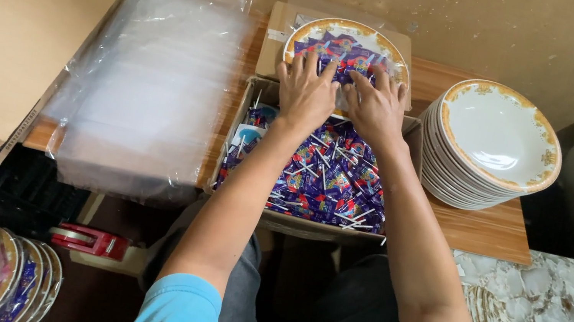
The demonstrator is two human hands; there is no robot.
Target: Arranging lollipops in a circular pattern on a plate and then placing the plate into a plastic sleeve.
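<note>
Hands pressing purple-wrapped lollipops onto gold-rimmed plate.

Soft, even light falls from above, bright across the centre and upper frame. The stack of clear plastic bags at centre left shows milky glare. The lower left corner lies in deep shadow. Focus is sharp; edges bend slightly.
</note>
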